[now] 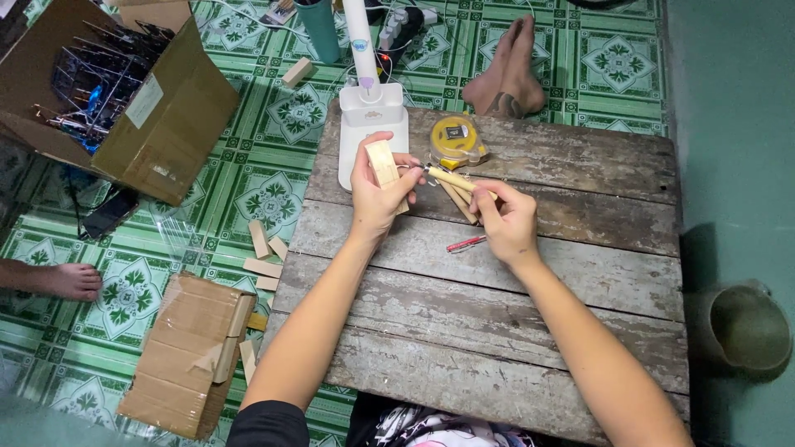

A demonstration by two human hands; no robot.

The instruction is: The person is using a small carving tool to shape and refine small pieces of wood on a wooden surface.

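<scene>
The small wooden block point(383, 163) sits upright above the worn wooden table point(580, 273), left hand point(377, 192) fingers clamped around it. The right hand point(507, 222) grips a wooden-handled tool point(451, 179), tip at the block. This looks like the working step; it needs steady aim.

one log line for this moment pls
left hand: holds wooden block | right hand: holds wooden-handled tool | red pen on table
</scene>
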